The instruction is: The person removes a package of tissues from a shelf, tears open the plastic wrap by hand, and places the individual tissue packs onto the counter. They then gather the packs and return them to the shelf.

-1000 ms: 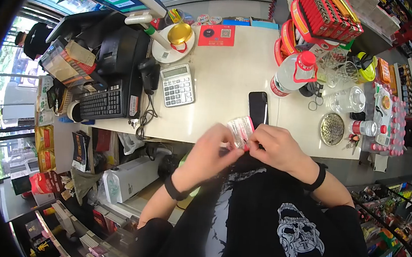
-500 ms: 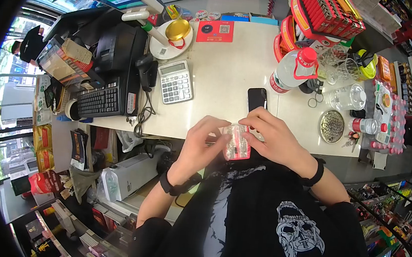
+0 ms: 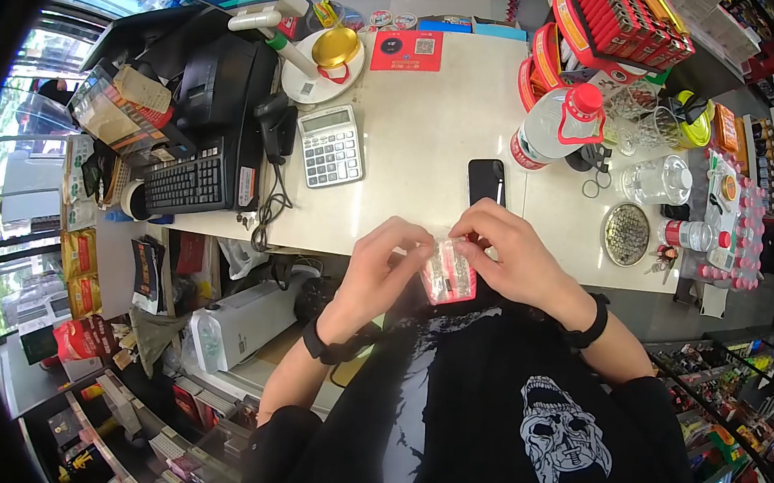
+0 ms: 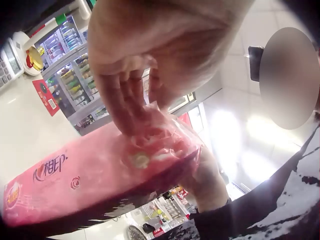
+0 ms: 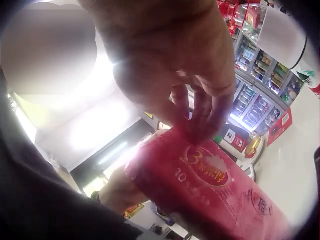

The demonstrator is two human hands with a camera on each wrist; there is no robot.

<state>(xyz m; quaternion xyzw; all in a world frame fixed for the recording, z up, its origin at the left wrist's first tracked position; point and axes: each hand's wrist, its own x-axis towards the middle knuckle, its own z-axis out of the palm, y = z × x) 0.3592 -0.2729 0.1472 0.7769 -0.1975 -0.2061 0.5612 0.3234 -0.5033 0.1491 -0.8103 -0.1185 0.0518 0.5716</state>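
A pink, plastic-wrapped pack of tissues (image 3: 449, 280) is held between both hands in front of the black shirt, by the counter's near edge. My left hand (image 3: 377, 270) pinches the wrapper at one upper corner, thumb and fingertips together. At the opposite upper corner my right hand (image 3: 523, 262) pinches the film the same way. In the left wrist view the pack (image 4: 95, 170) has crinkled, gathered film at the end by the fingers. From the right wrist the pack's (image 5: 210, 185) deeper pink printed side shows, with the fingertips at its upper edge.
A black phone (image 3: 486, 180) lies on the counter (image 3: 414, 151) just beyond the hands. To the left are a calculator (image 3: 330, 147), a scanner (image 3: 275, 128) and a keyboard (image 3: 190, 176). A large water bottle (image 3: 552, 127) and a round dish (image 3: 627, 235) stand to the right.
The pack has come down toward the body and turned upright between the hands. My left hand has moved from the pack's lower end to its upper corner; both hands then stay nearly still.
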